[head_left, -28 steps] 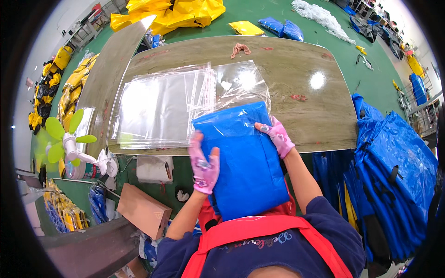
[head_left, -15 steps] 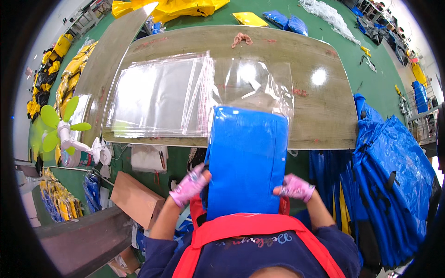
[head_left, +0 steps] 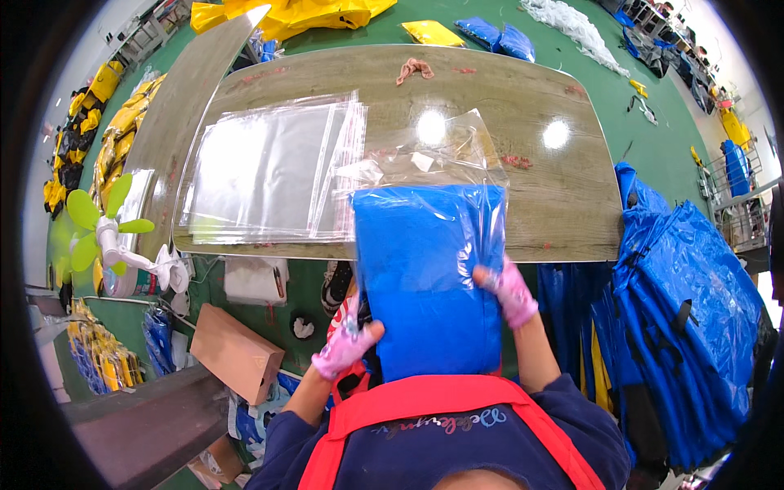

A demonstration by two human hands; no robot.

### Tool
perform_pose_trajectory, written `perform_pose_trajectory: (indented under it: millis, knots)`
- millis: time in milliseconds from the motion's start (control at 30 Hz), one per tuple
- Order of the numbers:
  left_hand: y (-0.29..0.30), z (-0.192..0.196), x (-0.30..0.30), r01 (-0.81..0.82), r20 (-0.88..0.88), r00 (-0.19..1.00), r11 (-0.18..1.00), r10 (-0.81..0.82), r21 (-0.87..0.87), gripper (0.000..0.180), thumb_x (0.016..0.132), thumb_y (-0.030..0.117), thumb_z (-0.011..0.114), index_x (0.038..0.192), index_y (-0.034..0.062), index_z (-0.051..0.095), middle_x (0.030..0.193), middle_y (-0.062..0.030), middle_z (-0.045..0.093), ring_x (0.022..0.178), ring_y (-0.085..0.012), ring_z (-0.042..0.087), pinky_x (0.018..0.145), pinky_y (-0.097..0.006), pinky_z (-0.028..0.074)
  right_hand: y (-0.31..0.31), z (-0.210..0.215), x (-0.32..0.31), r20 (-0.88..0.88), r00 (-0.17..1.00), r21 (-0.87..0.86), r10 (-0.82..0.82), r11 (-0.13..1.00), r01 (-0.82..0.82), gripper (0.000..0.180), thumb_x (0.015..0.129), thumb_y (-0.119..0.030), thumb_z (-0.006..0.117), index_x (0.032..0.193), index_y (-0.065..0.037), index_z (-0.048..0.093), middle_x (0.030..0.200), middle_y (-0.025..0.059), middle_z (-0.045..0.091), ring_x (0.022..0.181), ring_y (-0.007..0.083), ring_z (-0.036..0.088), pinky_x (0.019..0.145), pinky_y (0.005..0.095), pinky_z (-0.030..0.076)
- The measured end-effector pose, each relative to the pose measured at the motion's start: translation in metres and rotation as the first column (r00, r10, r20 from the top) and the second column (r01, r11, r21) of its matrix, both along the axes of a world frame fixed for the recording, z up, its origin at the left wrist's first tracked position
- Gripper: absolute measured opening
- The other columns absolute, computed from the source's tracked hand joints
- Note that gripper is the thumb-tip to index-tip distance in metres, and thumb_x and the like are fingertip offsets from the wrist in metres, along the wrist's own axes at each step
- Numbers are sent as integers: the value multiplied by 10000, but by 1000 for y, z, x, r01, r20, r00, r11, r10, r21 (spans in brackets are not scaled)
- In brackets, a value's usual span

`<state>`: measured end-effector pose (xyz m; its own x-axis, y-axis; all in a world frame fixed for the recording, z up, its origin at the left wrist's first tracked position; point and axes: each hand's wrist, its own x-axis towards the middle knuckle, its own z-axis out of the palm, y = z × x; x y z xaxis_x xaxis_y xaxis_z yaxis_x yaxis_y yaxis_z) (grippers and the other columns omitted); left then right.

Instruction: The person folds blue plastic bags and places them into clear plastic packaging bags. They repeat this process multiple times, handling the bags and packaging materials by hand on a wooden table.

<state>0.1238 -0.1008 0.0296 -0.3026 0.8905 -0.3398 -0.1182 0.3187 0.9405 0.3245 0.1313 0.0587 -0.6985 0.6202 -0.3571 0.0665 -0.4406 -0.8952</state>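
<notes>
A folded blue fabric bundle (head_left: 429,335) lies before me, its far part on the table and its near part against my body. A clear plastic bag (head_left: 465,159) covers its far half, wrinkled and glossy, with its loose end on the tabletop. At the bundle's left edge is my left hand (head_left: 345,347) in a pink fingerless glove, thumb on top and fingers partly hidden beside it. My right hand (head_left: 510,298), gloved alike, pinches the bag's right edge near its mouth, thumb on top. Left of the bundle lies a stack of flat clear bags (head_left: 261,171).
The wood-patterned table (head_left: 563,196) carries a crumpled pinkish cloth (head_left: 414,70). Large blue sheets or covers (head_left: 686,327) are heaped at right. A green-bladed fan (head_left: 106,229) and a cardboard box (head_left: 237,351) stand at left. Yellow packages (head_left: 122,131) lie beyond.
My right hand has moved up along the bundle's right side to the bag's mouth. The left hand has shifted slightly down and inward. The bag now reaches further over the bundle and looks more wrinkled.
</notes>
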Motion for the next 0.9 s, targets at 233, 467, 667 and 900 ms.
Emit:
perform_pose_trajectory:
  millis: [233,467,667,900]
  knots:
    - [-25,11,26,-17,-207,978,999,9,-36,845,868,252,628,1483,-47,131,1495,-234,281,1422,-304,212,1152,-366,175,-81,-54,62,140,984,-105,-110,987,125,609,764,-232,812,1260,-12,536,1132,85,639,987,177,607,881,312,487]
    - [14,8,8,43,-377,887,861,-266,-507,480,928,336,558,1262,-4,510,1065,-269,629,964,-408,613,841,-427,479,-90,-60,40,254,895,369,-366,892,260,630,779,-281,807,1259,8,519,1065,99,653,930,157,613,844,280,488]
    - [61,-6,-76,-154,262,945,972,196,-176,661,941,504,513,1341,-19,450,1172,-182,607,1063,-221,587,919,-308,466,-73,-59,39,176,980,250,-92,967,46,581,797,-354,781,1203,-2,561,1050,76,657,933,134,605,824,288,497]
    - [42,-2,-3,96,-195,971,972,-139,-214,685,912,382,605,1428,5,359,1327,-186,522,1193,-244,508,1050,-350,361,8,-38,30,98,980,349,-174,928,130,564,899,-462,625,1206,6,550,1035,72,653,900,135,599,802,289,500]
